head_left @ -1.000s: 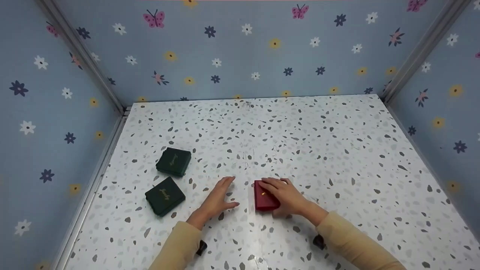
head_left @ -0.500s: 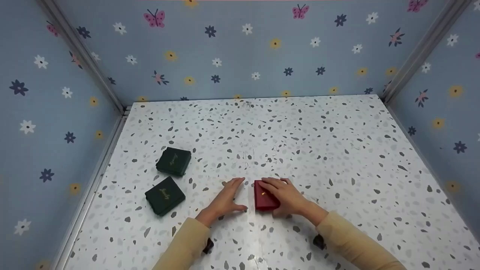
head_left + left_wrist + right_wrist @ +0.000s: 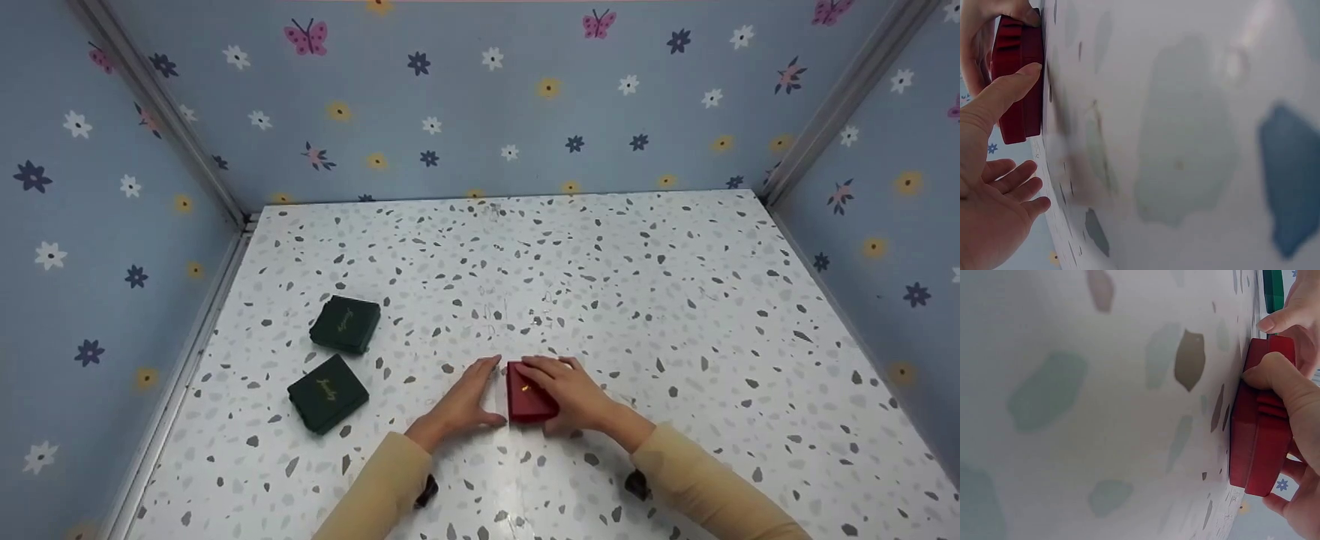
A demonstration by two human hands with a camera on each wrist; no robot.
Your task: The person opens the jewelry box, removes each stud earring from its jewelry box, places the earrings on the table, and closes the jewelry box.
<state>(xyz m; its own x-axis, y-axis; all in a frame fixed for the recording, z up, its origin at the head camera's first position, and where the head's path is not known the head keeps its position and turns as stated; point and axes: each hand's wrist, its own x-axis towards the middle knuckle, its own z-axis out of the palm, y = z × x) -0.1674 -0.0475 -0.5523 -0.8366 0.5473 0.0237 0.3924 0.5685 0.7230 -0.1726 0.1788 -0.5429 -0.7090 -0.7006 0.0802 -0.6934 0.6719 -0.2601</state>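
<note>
Red box point(image 3: 523, 407): lies flat on the speckled table point(image 3: 637, 300), near the side closest to the person and roughly midway across. Its top carries a small gold mark. The wrist views show a seam running along the side and a few short ridges on the side facing the person.

Right hand point(image 3: 579, 397): has hold of the red box. The fingers are bent over the top from the right, and the thumb is set against the side nearest the person.

Left hand point(image 3: 459, 405): spread, with a wide gap between thumb and fingers — nothing is held in it. It stands just beside the left edge of the red box, thumb and fingertips pointing toward it. Whether the thumb or any fingertip touches the box cannot be told from these views.

To the left of the left hand lie two dark green boxes, both with gold lettering on top. The nearer green box point(image 3: 328, 394) is turned with a corner pointing away from the person; the farther green box point(image 3: 345, 324) sits just beyond it. Both are well apart from the red box.

Surroundings: blue wall panels point(image 3: 480, 97) printed with flowers and butterflies, joined at the corners by grey metal posts point(image 3: 847, 105). Both forearms wear tan sleeves point(image 3: 379, 484).
</note>
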